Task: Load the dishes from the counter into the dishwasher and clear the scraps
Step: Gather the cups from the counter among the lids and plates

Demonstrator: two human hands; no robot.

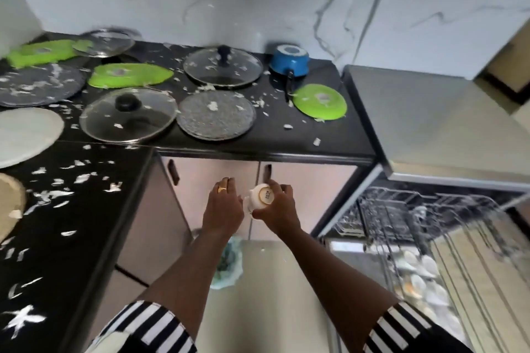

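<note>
Black counter (pixel 329 136) edge, right hand (pixel 279 209) gripping cup (pixel 262 198)

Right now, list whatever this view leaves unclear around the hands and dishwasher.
Head view:
Inside of white cup: base faces camera, right hand grips it.
left hand: palm turned away, grip unclear.
lower-rack dishes: blurred, indistinct.
beige plate: cut by left edge.
</note>
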